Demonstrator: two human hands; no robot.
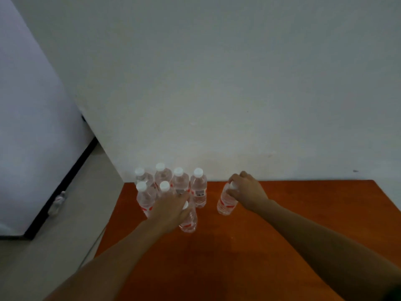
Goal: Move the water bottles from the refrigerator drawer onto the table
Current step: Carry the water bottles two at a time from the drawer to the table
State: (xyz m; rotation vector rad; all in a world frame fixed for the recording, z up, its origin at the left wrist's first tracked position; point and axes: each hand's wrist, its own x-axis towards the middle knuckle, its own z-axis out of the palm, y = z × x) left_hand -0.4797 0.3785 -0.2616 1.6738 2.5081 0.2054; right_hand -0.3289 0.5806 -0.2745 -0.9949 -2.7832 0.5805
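Observation:
Several clear water bottles with white caps and red labels stand in a cluster at the far left corner of the orange-brown table. My left hand grips the top of one bottle standing just in front of the cluster. My right hand holds another bottle by its cap; it stands upright on the table, apart to the right of the cluster.
A white wall runs right behind the table. To the left stands a white refrigerator side with a black base edge. Grey floor lies between it and the table's left edge.

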